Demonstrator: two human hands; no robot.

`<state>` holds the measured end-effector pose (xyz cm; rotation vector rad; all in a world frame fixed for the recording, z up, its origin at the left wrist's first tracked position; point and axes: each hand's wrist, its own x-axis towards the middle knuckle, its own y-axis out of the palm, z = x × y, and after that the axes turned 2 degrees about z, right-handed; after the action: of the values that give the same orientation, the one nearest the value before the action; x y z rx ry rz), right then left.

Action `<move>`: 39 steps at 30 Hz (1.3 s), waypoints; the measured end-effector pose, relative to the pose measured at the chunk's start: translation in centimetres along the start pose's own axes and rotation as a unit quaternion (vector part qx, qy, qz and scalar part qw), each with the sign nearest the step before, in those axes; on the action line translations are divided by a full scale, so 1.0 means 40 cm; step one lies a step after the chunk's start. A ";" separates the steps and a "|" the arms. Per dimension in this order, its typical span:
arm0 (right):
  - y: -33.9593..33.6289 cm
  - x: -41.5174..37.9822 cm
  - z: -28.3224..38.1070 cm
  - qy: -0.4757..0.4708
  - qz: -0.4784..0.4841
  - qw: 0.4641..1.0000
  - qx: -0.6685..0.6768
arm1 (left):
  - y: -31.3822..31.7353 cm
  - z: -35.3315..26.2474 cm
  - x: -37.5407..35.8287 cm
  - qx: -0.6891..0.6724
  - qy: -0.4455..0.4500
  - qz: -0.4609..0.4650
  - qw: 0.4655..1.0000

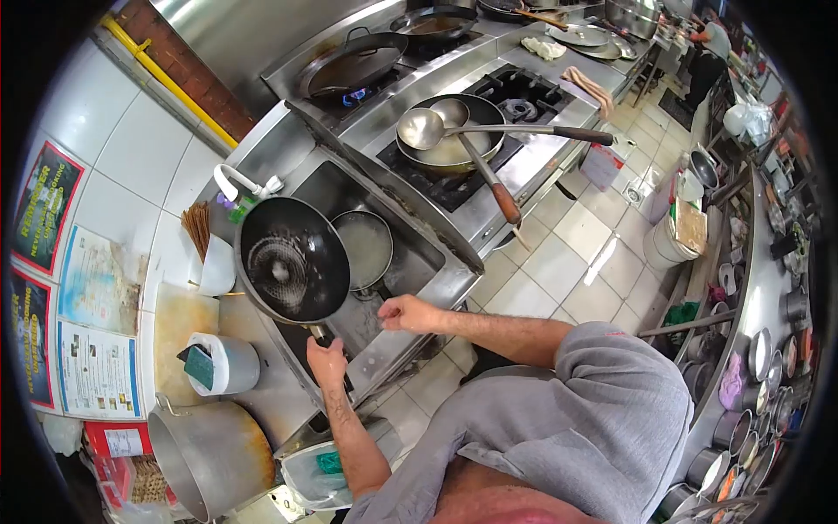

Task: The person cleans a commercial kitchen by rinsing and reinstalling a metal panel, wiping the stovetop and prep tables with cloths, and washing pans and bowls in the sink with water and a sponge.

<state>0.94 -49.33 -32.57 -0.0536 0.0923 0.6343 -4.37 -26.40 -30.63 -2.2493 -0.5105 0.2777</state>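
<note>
My left hand [327, 360] is closed round the short handle of a black wok [292, 262], whose wet, shiny inside faces up. The wok is over the left part of the sink [401, 306], below a white tap [236, 179]. To the right of the wok, my right hand [408, 314] hovers above the sink with its fingers curled. Whether anything is between those fingers cannot be made out. A second round pan [365, 249] with cloudy liquid lies in the basin, partly hidden by the wok.
Right of the sink, two ladles [422, 129] rest across a pan [449, 157] on the stove. Another wok [358, 65] sits over a blue flame. A white tub [229, 365] with a green scourer and a large pot [214, 458] stand at left. A person [711, 52] is far off.
</note>
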 end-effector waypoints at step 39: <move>-1.519 -0.286 0.002 0.133 -0.213 0.968 -0.024 | 0.186 -0.423 -0.241 -0.335 -0.060 -0.113 0.933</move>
<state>27.85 -104.91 -29.98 -0.1998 0.3165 0.1955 -4.97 -46.38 -24.76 -2.8010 -1.0478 0.1292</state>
